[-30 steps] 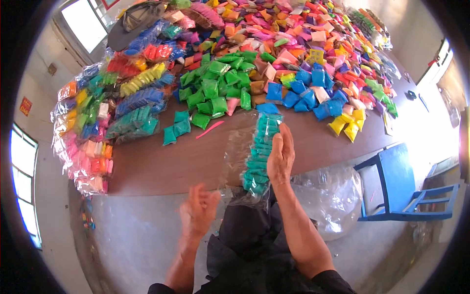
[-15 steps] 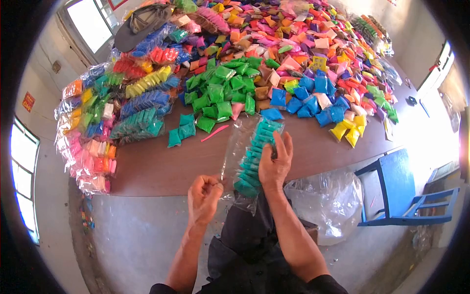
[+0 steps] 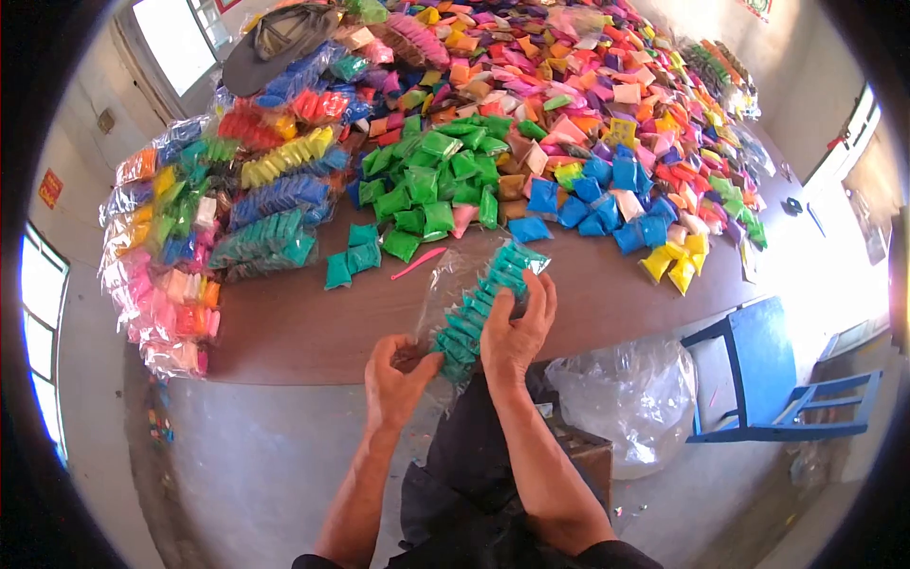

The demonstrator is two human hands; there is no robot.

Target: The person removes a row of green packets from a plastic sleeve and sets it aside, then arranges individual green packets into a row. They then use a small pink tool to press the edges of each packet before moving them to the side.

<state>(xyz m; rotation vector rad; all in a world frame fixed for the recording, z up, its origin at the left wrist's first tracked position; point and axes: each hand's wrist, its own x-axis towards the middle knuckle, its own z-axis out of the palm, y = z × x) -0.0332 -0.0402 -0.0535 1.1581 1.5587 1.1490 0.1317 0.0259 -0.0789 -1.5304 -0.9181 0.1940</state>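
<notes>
A clear plastic bag (image 3: 439,296) holding a slanted stack of teal packets (image 3: 482,305) is between my two hands, over the table's front edge. My left hand (image 3: 400,376) pinches the bag's lower left end between thumb and fingers. On the right side of the stack lies my right hand (image 3: 517,327), its thumb and fingers closed round the bag. Just beyond are loose green packets (image 3: 441,180), some blue packets (image 3: 543,195) and a pink plastic stick (image 3: 418,264). A few loose teal packets (image 3: 353,258) lie left of the stick.
The brown table (image 3: 294,327) bears a large mixed heap of packets (image 3: 607,76) behind. Filled bags (image 3: 265,242) are stacked at the left, with a dark sandal (image 3: 281,43) on top. A blue chair (image 3: 763,365) and a large clear bag (image 3: 630,398) stand at the right.
The teal stack has tilted, its lower end swinging left toward my left hand. My left hand has moved slightly right onto the bag's end; my right hand has shifted a little left.
</notes>
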